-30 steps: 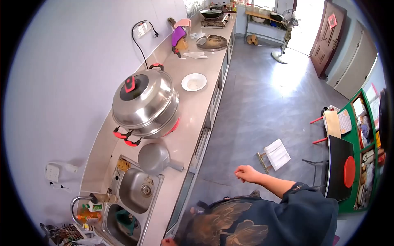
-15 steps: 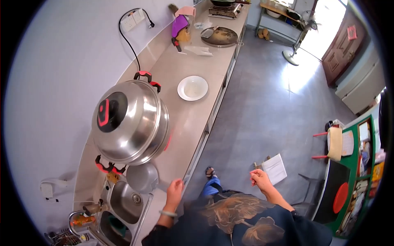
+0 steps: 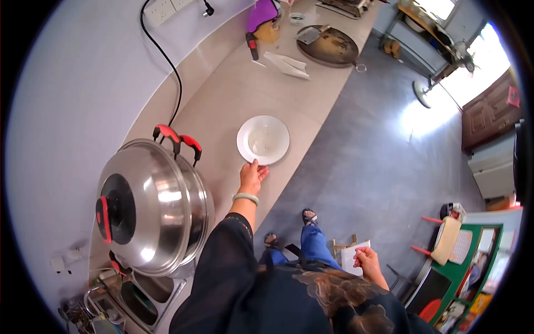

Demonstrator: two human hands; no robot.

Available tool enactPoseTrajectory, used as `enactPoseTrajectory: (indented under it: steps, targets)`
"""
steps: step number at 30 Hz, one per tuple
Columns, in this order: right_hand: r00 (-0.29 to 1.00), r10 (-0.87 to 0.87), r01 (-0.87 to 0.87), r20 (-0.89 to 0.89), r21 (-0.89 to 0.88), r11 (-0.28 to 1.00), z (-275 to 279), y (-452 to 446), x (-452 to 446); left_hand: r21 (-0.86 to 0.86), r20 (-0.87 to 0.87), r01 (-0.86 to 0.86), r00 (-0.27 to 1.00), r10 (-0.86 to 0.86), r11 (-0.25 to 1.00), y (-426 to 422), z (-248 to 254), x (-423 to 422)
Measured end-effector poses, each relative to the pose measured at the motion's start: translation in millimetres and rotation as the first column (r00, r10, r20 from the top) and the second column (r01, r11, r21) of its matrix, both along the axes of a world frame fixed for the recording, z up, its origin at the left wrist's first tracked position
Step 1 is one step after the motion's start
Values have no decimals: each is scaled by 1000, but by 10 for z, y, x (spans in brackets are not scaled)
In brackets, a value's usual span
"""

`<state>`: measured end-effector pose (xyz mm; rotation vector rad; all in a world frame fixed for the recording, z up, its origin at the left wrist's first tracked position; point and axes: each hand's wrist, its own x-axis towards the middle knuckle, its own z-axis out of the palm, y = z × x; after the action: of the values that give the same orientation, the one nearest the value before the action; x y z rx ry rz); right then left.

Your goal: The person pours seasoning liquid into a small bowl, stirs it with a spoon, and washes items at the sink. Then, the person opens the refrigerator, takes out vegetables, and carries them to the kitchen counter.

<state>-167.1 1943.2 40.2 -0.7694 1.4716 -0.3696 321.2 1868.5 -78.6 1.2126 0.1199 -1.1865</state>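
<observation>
On the counter lies a white plate (image 3: pixel 278 139), its shallow middle showing a pale, clear-looking patch. My left hand (image 3: pixel 253 177), with a pale bangle at the wrist, is at the plate's near rim. Its thumb rests on the rim and the other fingers curl in beside and below the edge, partly hidden. A large steel steamer pot (image 3: pixel 150 206) with a domed lid and red-and-black handles stands to the left of that arm. My right hand (image 3: pixel 367 263) hangs near my body above the floor, fingers curled in, with nothing visible in it.
Farther along the counter (image 3: pixel 222 100) are a folded white paper (image 3: pixel 286 65), a red-and-black handled tool (image 3: pixel 252 46) and a round dark pan (image 3: pixel 339 47) with a spatula on it. A sink (image 3: pixel 142 300) sits beyond the pot. A black cord (image 3: pixel 167 61) hangs against the wall.
My left hand has reached forward from beside the sink to the plate's rim. My body and view have shifted forward along the counter. The right hand stays curled at my side.
</observation>
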Motion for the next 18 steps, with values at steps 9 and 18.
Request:
enactPoseTrajectory:
  steps: [9,18]
  targets:
    - [974,186,-190,-130,-16,982,50,-1707,-137,64,95,-209,975,203,976,-317,158,-263]
    - [821,557,-561,-123,3,828,-127,-2399,517,-7,-21,-320,947,320,947,523,513,-1195]
